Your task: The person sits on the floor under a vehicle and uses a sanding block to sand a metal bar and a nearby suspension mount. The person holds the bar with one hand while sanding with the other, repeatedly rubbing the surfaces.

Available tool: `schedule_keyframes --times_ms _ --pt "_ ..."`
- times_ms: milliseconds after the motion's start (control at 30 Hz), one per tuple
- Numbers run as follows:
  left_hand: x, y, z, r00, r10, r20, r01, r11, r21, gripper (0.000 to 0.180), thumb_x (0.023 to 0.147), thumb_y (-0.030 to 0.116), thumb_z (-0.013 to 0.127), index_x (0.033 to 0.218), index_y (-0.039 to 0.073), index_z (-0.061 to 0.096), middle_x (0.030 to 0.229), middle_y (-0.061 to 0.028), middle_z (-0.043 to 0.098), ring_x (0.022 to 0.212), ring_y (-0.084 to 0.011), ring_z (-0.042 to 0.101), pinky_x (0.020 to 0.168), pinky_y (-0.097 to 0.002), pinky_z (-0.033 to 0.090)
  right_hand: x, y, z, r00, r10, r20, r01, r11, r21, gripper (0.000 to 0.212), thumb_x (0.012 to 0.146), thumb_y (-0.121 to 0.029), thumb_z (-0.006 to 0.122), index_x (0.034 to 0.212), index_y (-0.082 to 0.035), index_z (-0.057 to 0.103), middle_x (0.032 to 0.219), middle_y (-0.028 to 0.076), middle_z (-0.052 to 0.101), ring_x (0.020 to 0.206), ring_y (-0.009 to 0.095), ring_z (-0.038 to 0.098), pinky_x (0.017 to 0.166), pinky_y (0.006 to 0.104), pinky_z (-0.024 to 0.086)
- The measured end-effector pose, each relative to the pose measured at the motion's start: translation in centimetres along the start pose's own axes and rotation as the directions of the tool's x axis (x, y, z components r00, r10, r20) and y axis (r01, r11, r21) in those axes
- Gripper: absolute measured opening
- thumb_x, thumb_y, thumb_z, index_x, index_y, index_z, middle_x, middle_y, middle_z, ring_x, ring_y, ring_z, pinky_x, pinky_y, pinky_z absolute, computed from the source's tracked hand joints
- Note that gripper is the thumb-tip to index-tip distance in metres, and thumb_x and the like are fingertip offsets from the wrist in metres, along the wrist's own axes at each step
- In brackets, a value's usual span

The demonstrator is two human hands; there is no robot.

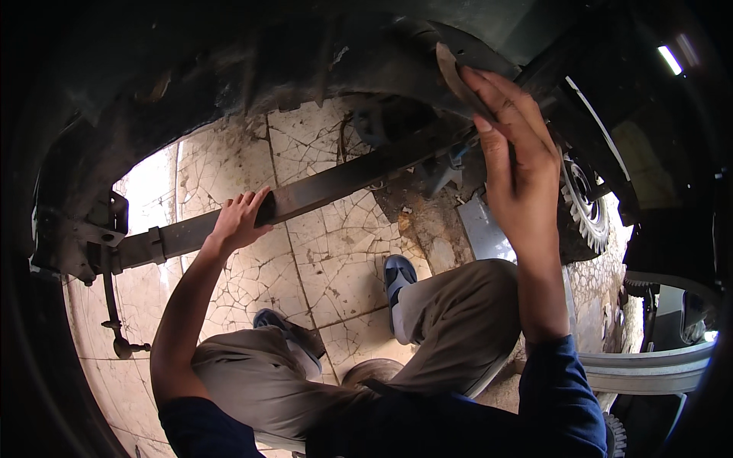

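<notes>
A long dark metal bar (328, 188) runs from the lower left to the upper right in front of me. My left hand (238, 220) lies across it, fingers over the far edge and thumb along the near edge. A dark patch shows between thumb and fingers; whether it is shadow or an object I cannot tell. My right hand (519, 137) is raised at the upper right. Between its thumb and fingers it pinches a thin, curved, brownish sheet (456, 80), close against a dark curved panel (366, 57).
Cracked pale floor tiles (305, 263) lie below, under my sandalled feet. At the right stand a toothed metal wheel (586, 202) and a pale round rim (649, 370). A rod with a jointed end (114, 324) hangs at the left. A grey flat piece (486, 229) lies near my knee.
</notes>
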State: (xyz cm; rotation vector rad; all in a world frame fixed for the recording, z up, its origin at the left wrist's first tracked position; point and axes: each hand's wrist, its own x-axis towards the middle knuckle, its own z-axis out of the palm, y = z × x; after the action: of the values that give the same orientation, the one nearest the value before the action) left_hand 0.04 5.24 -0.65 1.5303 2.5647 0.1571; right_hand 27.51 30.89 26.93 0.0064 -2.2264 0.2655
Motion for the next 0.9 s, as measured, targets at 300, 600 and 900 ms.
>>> schedule_keyframes --times_ms 300,600,900 --pt "0.0 0.2 -0.2 1.0 -0.009 0.015 0.009 1.0 -0.002 0.091 0.08 0.038 0.075 0.152 0.014 0.026 0.13 -0.0151 0.052 0.122 -0.033 0.05 0.102 -0.0456 0.039 0.3 -0.6 -0.1 0.998 -0.038 0.041 0.041 0.995 -0.09 0.048 0.073 0.009 0.06 0.119 -0.004 0.067 0.12 0.012 0.061 0.103 0.03 0.058 0.088 0.037 0.049" --pt "0.1 0.1 0.4 0.999 0.025 -0.025 -0.024 0.999 0.028 0.091 0.078 0.042 0.075 0.151 0.013 0.028 0.128 -0.0145 0.052 0.119 -0.0323 0.051 0.098 -0.0439 0.041 0.2 -2.2 -0.5 0.99 -0.014 0.144 0.049 0.969 -0.243 0.063 0.063 0.016 0.058 0.122 -0.007 0.065 0.126 0.009 0.054 0.108 0.031 0.053 0.089 0.0376 0.049" --pt "0.2 0.4 0.1 0.999 0.028 -0.018 -0.027 0.997 0.075 0.092 0.078 0.043 0.075 0.151 0.013 0.028 0.127 -0.0148 0.053 0.118 -0.0327 0.052 0.096 -0.0444 0.042 0.3 -1.8 -0.7 0.987 -0.051 0.155 0.085 0.973 -0.216 0.058 0.064 0.016 0.056 0.118 -0.005 0.066 0.128 0.008 0.054 0.113 0.031 0.052 0.094 0.0383 0.049"
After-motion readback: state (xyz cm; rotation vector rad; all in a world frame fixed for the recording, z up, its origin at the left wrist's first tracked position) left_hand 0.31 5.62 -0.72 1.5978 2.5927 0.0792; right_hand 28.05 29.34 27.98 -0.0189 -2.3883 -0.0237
